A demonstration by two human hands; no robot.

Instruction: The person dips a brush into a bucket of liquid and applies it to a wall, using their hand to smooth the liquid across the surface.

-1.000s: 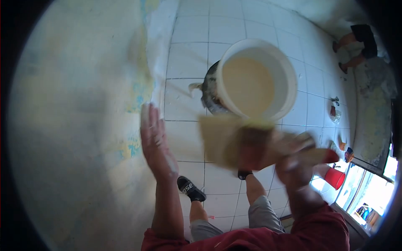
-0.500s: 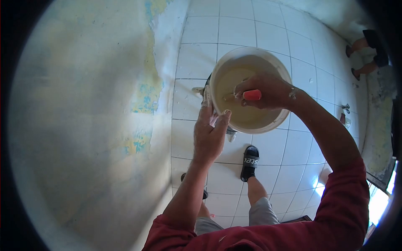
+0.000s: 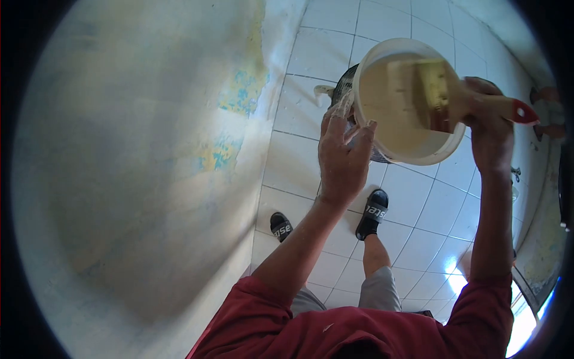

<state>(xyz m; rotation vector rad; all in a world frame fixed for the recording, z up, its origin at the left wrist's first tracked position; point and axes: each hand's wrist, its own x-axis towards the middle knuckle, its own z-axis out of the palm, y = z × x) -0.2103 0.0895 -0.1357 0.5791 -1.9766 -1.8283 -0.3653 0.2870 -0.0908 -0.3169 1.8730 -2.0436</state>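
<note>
Above the tiled floor, the left hand holds the bucket by its rim, fingers curled; the right hand has fingers closed round a wide brush over the paint.

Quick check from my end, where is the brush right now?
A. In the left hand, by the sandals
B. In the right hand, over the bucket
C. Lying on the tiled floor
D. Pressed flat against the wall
B: the right hand grips the brush by its red-tipped handle, with the bristles above the cream paint in the white bucket. The left hand is at the bucket's rim.
</note>
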